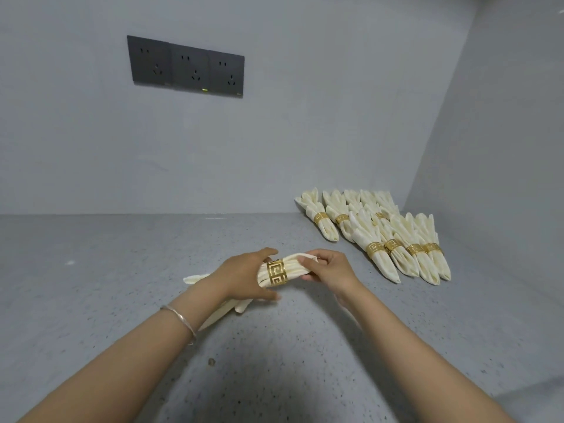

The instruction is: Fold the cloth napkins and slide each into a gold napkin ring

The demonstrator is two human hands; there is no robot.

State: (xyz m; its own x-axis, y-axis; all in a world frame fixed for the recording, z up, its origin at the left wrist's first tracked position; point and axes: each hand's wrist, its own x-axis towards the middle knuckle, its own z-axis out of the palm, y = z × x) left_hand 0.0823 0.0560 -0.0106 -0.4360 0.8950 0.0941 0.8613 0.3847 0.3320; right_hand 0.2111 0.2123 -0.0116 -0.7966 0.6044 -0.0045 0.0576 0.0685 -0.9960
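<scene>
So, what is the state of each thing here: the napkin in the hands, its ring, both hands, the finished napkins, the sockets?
napkin: folded, held in both hands, passed through a ring.
ring: round the napkin, between the two hands.
left hand: grips the napkin beside the ring.
right hand: pinches the napkin's other end.
finished napkins: folded, ringed, lying in rows on the counter.
sockets: nothing plugged in.

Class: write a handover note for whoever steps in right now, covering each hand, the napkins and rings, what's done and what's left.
Left hand grips the folded napkin beside its gold ring; right hand pinches the napkin's end.
The ring is already round it.
Done: ringed napkins lie in rows at the right rear of the counter.
To do: probably centre the ring, then lay this napkin with the rest.
</scene>
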